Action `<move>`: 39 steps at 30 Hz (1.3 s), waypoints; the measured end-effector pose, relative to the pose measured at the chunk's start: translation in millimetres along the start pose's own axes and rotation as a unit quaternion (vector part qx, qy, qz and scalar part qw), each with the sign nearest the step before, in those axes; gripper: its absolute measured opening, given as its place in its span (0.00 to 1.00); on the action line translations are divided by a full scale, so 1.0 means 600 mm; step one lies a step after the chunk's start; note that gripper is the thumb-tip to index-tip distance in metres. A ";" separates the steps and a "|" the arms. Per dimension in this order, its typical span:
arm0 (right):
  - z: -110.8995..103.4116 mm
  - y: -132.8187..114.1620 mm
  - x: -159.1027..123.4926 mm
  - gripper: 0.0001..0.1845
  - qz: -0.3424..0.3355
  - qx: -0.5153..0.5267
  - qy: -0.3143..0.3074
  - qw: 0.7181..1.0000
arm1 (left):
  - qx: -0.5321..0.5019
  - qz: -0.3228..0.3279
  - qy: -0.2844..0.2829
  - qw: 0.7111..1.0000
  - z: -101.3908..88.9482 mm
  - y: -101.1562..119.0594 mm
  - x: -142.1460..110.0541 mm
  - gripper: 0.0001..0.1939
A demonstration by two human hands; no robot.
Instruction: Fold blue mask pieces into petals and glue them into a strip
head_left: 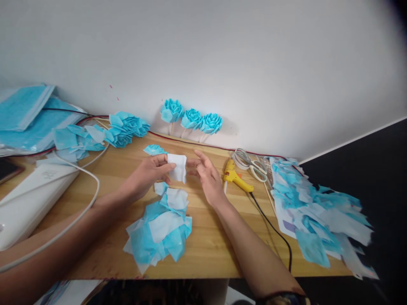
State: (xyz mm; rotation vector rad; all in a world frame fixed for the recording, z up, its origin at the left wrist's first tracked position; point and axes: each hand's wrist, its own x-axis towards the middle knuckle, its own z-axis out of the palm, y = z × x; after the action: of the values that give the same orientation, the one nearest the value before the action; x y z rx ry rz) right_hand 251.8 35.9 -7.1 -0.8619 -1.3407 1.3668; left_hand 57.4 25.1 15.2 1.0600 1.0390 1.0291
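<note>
A small white fabric piece [177, 168] is pinched between the thumb and fingers of my left hand [156, 170], held above the table. Just to its right, my right hand [206, 176] has its fingers apart and nothing visible in them; whether a fingertip touches the piece's edge I cannot tell. Behind my left hand lies a small blue folded petal piece [154, 149]. Below both hands, a loose pile of blue and white fabric pieces [162, 228] spreads over the wooden table [213, 250].
Three blue fabric flowers [192, 118] on sticks lean against the wall. More flowers [125, 129] lie left. A yellow glue gun [238, 177] and scissors [258, 170] rest right, beside heaped scraps [311, 207]. A white power bank-like box [38, 195] and cable [97, 182] are left.
</note>
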 end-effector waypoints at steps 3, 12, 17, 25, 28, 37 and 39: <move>0.010 -0.006 -0.006 0.36 0.013 -0.042 -0.044 0.998 | 0.013 0.004 0.008 1.000 0.004 0.002 -0.001 0.14; 0.016 0.006 -0.008 0.28 -0.008 -0.124 0.016 0.992 | 0.007 -0.007 0.004 1.000 0.008 -0.001 -0.002 0.11; 0.011 0.006 -0.002 0.26 0.011 -0.050 0.026 0.998 | -0.067 0.014 0.017 0.998 0.002 0.000 -0.003 0.12; 0.016 0.000 -0.005 0.27 0.040 0.000 0.031 0.999 | 0.014 0.012 -0.021 1.000 0.001 -0.005 -0.001 0.16; 0.018 0.003 -0.006 0.28 0.048 0.008 0.011 0.999 | 0.077 0.026 -0.019 0.997 -0.002 -0.011 0.001 0.14; 0.013 0.001 -0.003 0.20 0.036 -0.009 0.017 0.999 | 0.106 0.021 0.018 0.994 -0.005 -0.012 0.006 0.14; 0.013 0.002 -0.002 0.19 0.035 -0.003 0.017 0.999 | 0.103 0.019 0.020 0.994 -0.004 -0.009 0.004 0.14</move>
State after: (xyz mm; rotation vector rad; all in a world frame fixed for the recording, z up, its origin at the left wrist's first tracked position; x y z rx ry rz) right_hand 244.3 32.6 -7.2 -0.9395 -1.2992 1.3967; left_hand 56.3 27.1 9.2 1.2342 1.1803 0.9920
